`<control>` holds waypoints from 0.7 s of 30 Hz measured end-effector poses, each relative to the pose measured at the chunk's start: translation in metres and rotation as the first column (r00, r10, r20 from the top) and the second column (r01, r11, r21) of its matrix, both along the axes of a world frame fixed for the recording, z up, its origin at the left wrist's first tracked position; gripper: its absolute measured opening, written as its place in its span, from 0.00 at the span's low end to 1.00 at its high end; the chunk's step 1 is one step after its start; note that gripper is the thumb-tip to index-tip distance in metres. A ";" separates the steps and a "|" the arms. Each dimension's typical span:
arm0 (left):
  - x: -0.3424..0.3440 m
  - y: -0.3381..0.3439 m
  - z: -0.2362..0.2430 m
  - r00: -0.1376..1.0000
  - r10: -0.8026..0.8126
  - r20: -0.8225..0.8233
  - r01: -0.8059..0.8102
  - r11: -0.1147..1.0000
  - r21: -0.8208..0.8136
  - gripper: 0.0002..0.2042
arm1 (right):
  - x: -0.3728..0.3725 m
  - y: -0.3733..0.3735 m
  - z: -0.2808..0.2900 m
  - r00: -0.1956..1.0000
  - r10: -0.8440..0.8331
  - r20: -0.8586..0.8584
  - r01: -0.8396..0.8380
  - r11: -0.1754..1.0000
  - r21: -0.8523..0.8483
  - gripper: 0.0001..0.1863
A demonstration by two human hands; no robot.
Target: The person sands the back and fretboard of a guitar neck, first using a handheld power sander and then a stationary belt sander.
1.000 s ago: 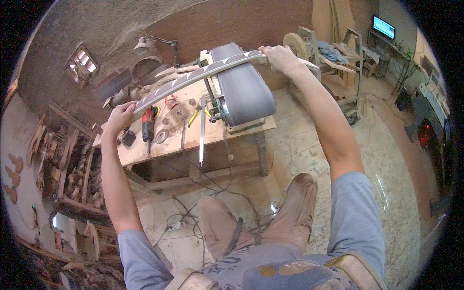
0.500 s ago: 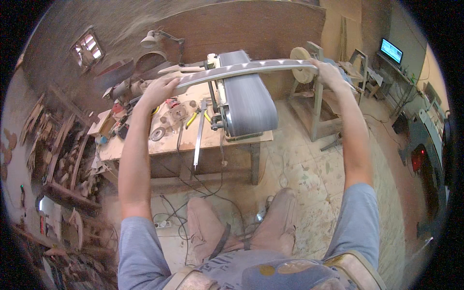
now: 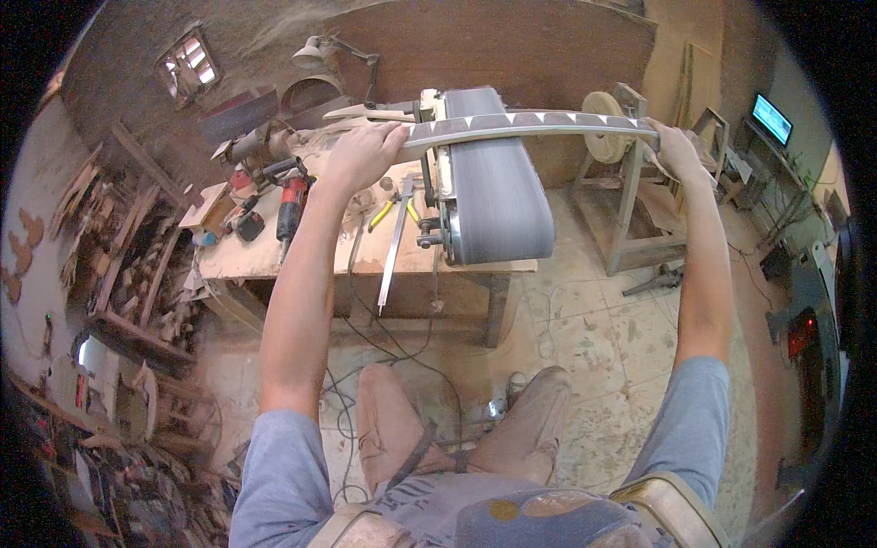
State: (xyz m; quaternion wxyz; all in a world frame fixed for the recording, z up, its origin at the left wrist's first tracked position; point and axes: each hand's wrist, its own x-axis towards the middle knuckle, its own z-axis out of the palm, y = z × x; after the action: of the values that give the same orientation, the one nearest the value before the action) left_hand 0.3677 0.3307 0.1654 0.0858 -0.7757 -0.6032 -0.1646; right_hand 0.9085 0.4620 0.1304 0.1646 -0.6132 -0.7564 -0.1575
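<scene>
A long, narrow strip (image 3: 539, 126) with a row of white triangles along its face lies across the upper part of a belt sander's wide grey belt (image 3: 498, 201). My left hand (image 3: 361, 155) is closed round the strip's left end, just left of the sander. At the other end, well past the belt, my right hand (image 3: 678, 151) grips the strip with the fingers wrapped over it. The belt looks smeared, as if running. Whether the strip presses on the belt or hovers just above it, I cannot tell.
The wooden workbench (image 3: 242, 263) carries a red and black power tool (image 3: 292, 205), yellow-handled pliers (image 3: 382, 215) and a metal ruler-like bar (image 3: 395, 247). A round wheel on a wooden stand (image 3: 603, 128) is at the right. Dark cables (image 3: 365, 338) trail across the floor.
Both hands have carried the strip rightward across the sander, so less of it sticks out on the left. The view has shifted, and the red power tool now shows beside my left arm.
</scene>
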 end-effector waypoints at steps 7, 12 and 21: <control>-0.024 -0.016 -0.001 0.994 0.046 0.098 -0.048 0.999 0.012 0.26 | -0.028 0.001 -0.010 0.999 0.021 0.040 -0.024 0.995 0.099 0.30; -0.054 -0.018 -0.008 0.997 0.033 0.069 -0.035 0.999 0.033 0.26 | -0.056 -0.016 -0.007 0.998 0.067 0.012 -0.068 0.994 0.085 0.29; -0.107 -0.034 -0.008 1.000 0.011 -0.027 -0.010 0.999 0.030 0.23 | -0.103 -0.028 -0.013 0.999 0.003 0.054 -0.011 0.989 0.149 0.24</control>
State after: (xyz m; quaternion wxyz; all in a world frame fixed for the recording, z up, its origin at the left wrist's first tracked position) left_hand 0.2609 0.2969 0.1572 0.1065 -0.7734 -0.6033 -0.1628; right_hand 0.8052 0.4336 0.1174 0.1900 -0.5923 -0.7487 -0.2293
